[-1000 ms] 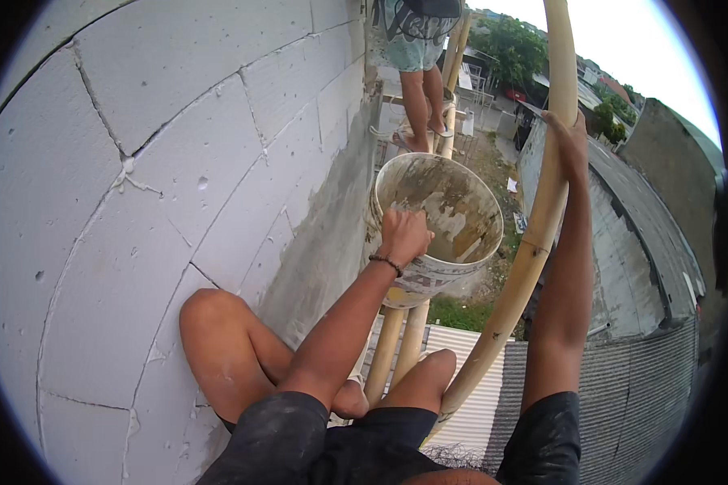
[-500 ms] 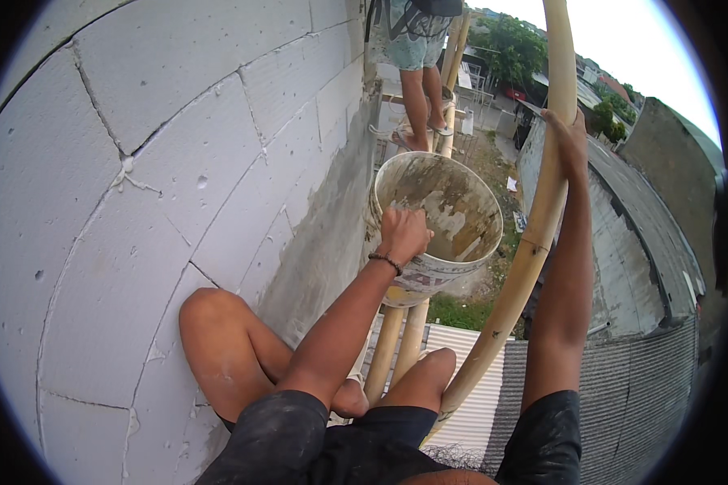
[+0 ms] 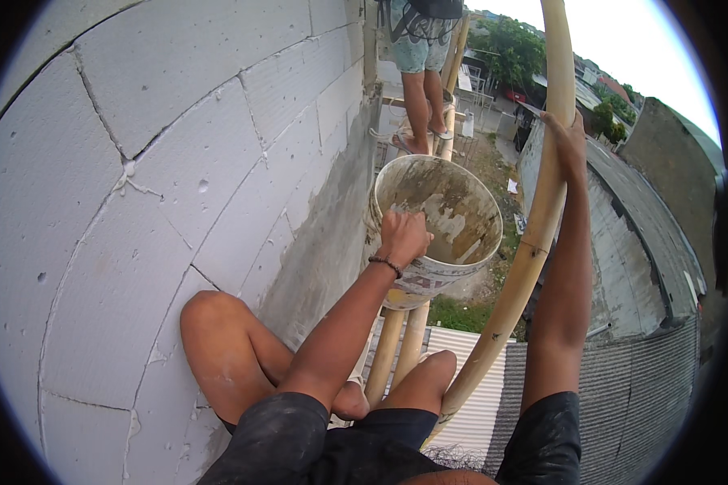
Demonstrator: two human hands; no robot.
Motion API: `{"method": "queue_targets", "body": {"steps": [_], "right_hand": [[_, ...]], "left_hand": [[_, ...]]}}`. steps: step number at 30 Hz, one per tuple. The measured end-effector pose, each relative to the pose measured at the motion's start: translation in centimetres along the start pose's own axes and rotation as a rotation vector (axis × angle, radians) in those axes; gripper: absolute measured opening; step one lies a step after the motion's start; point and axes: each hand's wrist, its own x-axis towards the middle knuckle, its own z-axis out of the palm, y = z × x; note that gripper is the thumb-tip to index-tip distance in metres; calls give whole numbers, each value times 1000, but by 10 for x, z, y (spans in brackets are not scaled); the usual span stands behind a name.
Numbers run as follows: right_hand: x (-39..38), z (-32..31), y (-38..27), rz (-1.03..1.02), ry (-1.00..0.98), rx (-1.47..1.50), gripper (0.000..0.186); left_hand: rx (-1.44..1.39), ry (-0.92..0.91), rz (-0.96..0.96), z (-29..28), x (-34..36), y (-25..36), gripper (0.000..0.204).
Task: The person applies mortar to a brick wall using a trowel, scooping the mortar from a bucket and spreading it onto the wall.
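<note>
My left hand [image 3: 404, 237], with a dark beaded bracelet at the wrist, is closed at the near side of a pale plastic bucket [image 3: 484, 217]. Its fist covers part of the rim, and what the fingers grip is hidden. Dried mortar streaks the inside of the bucket, which rests on bamboo poles [image 3: 386, 349] in front of my knees. Off to the right, my right hand [image 3: 570, 145] is wrapped round a thick bamboo pole [image 3: 532, 242] that slants up past the bucket.
A wall of pale blocks [image 3: 129, 267] rises close on my left, with a grey mortar band low down. Ahead, another person [image 3: 416, 97] stands in sandals on the poles. Below to the right lie corrugated roofs [image 3: 615, 404] and a grassy strip [image 3: 461, 314], well beneath the scaffold.
</note>
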Motion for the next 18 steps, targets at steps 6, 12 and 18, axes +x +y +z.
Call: {"method": "queue_targets", "body": {"steps": [6, 12, 18], "right_hand": [[1, 0, 0, 2, -4, 20, 76], [2, 0, 0, -4, 11, -21, 76], [1, 0, -2, -3, -6, 16, 76]], "left_hand": [[-16, -17, 2, 0, 0, -1, 31], [-26, -14, -10, 0, 0, 1, 30], [-32, -6, -12, 0, -1, 2, 29]]}}
